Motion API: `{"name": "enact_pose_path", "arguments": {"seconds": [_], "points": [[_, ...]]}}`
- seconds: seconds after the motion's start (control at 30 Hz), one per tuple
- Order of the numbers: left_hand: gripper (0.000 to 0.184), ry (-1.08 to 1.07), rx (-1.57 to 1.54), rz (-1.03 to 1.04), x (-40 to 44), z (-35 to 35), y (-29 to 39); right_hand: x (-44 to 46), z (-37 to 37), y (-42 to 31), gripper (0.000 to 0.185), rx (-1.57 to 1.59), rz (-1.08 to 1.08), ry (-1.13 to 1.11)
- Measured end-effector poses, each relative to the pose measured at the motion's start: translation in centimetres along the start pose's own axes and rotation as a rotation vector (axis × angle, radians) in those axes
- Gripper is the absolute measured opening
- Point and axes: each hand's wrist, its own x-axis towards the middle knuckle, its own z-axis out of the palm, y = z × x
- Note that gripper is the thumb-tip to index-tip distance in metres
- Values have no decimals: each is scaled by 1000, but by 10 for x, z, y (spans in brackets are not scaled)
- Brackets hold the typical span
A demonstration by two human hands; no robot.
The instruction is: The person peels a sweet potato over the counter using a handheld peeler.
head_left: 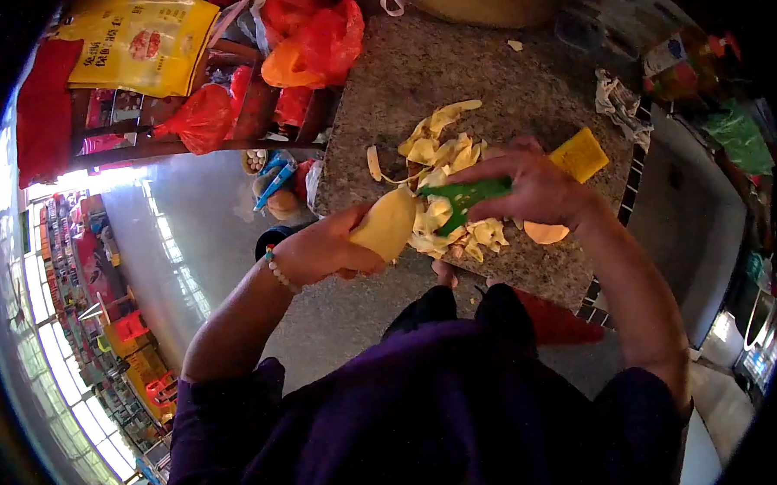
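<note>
My left hand is closed around a pale yellow, oblong peeled vegetable whose exact kind I cannot make out. Its far end points toward a heap of pale yellow peelings on the speckled stone counter. Over that heap, my right hand grips a green peeler with small pale bits stuck to it. The peeler's blade is not clearly visible. Just below my right hand lies a pale orange piece. A yellow sponge-like block rests beyond the same hand.
Crumpled paper lies at the counter's right edge, near a bottle. Left of the counter, red plastic bags and a yellow printed bag sit on a wooden rack. A dark bucket stands on the floor.
</note>
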Motion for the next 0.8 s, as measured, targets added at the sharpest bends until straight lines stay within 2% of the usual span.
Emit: {"name": "enact_pose_path", "arguments": {"seconds": [0.1, 0.17, 0.23, 0.27, 0.33, 0.4, 0.47, 0.53, 0.63, 0.73, 0.8], "points": [[77, -42, -18, 111, 11, 6, 3, 14, -6, -38, 49, 63, -94, -133], [77, -79, -39, 230, 18, 10, 0, 15, 4, -29, 48, 112, -164, -104], [77, -48, 30, 78, 7, 8, 8, 14, 11, -7, 47, 120, -181, -100], [77, -33, 64, 2, 1, 7, 10, 6, 14, 17, 47, -47, -96, -81], [77, -121, 93, 222, -5, 4, 0, -14, 16, 66, 47, -383, 87, -25], [76, -85, 67, 218, -13, 7, -13, -13, 12, 48, 50, -352, 229, -118], [75, 28, 81, 35, -6, -1, -2, -12, 8, 41, 54, -377, 327, -130], [74, -11, 32, 34, -2, -4, -3, -16, 11, 40, 62, -440, 375, -116], [69, -50, -47, 63, 3, -4, -4, -12, 13, 21, 67, 194, 472, 20], [62, -159, -124, 90, 9, -1, 12, -2, 35, 9, 66, 434, 108, 34], [52, -169, -121, 90, 1, -3, 30, 1, 41, -9, 60, 745, 173, -21]]}}
